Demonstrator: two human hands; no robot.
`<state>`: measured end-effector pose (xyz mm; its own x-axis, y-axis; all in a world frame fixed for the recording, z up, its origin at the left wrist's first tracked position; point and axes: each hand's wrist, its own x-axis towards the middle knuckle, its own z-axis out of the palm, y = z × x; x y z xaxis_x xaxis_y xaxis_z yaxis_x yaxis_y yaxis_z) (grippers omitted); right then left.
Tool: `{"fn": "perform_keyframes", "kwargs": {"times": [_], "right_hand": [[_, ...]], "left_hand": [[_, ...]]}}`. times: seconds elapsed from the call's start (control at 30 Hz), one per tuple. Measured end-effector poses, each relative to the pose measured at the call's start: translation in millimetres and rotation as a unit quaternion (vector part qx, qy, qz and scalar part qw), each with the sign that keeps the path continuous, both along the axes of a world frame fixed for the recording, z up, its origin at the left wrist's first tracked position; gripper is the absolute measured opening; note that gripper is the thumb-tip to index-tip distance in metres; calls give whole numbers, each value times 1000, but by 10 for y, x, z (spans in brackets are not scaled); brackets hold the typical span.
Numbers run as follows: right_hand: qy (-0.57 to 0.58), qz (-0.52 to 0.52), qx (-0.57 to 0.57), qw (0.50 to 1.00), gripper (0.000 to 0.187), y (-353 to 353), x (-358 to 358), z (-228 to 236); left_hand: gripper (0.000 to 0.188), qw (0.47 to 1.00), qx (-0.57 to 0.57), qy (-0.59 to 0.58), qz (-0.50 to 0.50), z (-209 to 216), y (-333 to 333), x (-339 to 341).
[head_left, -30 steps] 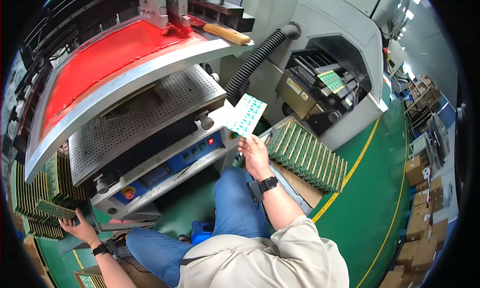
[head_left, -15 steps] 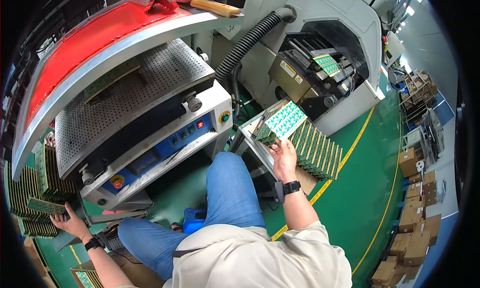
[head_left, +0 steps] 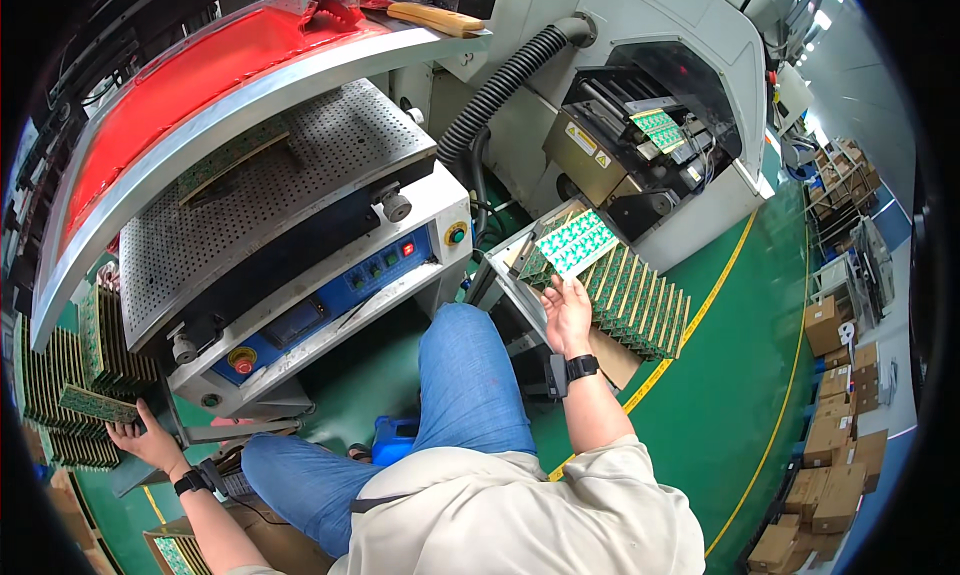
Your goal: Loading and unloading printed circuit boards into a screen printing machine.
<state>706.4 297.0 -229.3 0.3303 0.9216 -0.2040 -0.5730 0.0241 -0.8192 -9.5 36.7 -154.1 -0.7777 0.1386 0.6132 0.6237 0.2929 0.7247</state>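
Note:
My right hand (head_left: 568, 320) pinches the near edge of a bright green-and-white circuit board panel (head_left: 577, 243) and holds it over a row of boards (head_left: 640, 300), which lean on a stand beside the machine. At the far left, my left hand (head_left: 150, 443) has its thumb and fingers at the end of a darker green circuit board panel (head_left: 97, 403). That panel lies against stacked boards (head_left: 62, 375). Another board (head_left: 235, 162) rests on the perforated metal table (head_left: 340, 125), partly hidden under the raised frame.
A red printing screen in a metal frame (head_left: 250, 100) arches over the perforated table. On it lies a wooden-handled spatula (head_left: 435, 18). A ribbed black hose (head_left: 510, 85) runs to the white machine, where another board (head_left: 657, 130) sits. Cardboard boxes (head_left: 838, 495) line the right side.
The whole view has shifted slightly to the right. Both hands keep their places on their boards.

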Motion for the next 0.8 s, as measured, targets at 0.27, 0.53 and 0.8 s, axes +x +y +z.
{"fn": "perform_keyframes", "kwargs": {"times": [0.27,0.53,0.8], "right_hand": [[0,-18,-20,1000,20,16,-38,-44],[-16,-22,-26,999,22,-12,-22,-83],[-16,-44,-29,998,24,-105,-82,-21]], "left_hand": [[89,1000,-2,12,12,17,18,14],[89,1000,-9,19,9,-15,-5,-18],[85,1000,-7,22,2,-35,8,-21]]}}
